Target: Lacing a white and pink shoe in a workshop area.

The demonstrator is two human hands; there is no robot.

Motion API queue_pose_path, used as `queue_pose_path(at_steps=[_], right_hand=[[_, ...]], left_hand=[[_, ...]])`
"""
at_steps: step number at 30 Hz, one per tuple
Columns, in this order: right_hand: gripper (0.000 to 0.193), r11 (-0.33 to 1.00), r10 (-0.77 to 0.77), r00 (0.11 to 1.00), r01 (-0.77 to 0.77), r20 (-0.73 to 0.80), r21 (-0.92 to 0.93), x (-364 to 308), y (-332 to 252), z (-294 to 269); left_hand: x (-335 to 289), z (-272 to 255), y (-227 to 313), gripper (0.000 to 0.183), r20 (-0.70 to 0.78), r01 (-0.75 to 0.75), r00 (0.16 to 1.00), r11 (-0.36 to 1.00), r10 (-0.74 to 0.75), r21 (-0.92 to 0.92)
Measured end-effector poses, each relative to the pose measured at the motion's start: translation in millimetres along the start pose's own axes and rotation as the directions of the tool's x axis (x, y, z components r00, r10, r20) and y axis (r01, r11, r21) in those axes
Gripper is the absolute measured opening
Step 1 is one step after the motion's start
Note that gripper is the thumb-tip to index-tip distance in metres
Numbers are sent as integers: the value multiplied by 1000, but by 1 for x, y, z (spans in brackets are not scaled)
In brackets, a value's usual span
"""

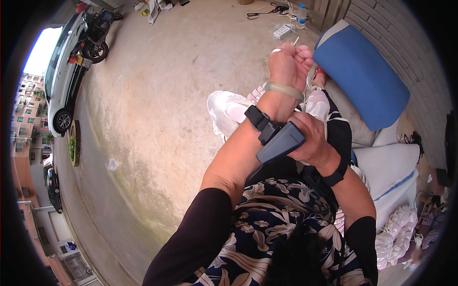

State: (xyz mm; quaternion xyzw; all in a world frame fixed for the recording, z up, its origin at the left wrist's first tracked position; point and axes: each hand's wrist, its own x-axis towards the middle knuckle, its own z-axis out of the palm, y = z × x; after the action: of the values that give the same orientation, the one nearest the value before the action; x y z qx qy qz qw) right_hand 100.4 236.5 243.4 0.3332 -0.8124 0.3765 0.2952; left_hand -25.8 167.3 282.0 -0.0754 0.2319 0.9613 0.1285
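My left hand (289,66) is raised palm up with its fingers curled. A thin white stick-like piece (296,41) pokes out past the fingertips; what lies inside them is hidden. A pale bangle (285,89) circles that wrist. Below it, a black strap (257,117) carries a dark grey box-shaped device (281,143). My right hand (311,136) is closed against the device's right end, its fingertips partly hidden. White and pinkish cloth pieces (230,109) lie beyond my left forearm, and more white cloth (317,102) covers my leg.
A blue padded panel (362,78) leans at the right by a brick wall (405,43). Near it stand a water bottle (301,16) and a small white box (283,32). White flower-like cloth (397,233) lies lower right. A motorbike (97,40) and white car (59,81) are far left.
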Motion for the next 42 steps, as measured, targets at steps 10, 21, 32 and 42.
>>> queue_pose_path(at_steps=[10, 21, 32, 42], right_hand=[[35, 996, -68, 998, 67, -1, -59, 3, 10, -15], [35, 999, -41, 995, 37, -94, -40, 5, -21, -22], [37, 980, 95, 976, -57, -194, 189, -20, -15, 17], [30, 945, 323, 946, -324, 22, 42, -50, 7, -20]], left_hand=[[-3, 9, -16, 11, 2, -155, 988, 971, 157, 185], [-27, 31, -43, 9, 953, -831, 289, -471, 91, 297], [-31, 22, -40, 9, 330, -45, 918, 769, -221, 638], [-4, -35, -28, 7, 100, 282, 931, 865, -352, 415]])
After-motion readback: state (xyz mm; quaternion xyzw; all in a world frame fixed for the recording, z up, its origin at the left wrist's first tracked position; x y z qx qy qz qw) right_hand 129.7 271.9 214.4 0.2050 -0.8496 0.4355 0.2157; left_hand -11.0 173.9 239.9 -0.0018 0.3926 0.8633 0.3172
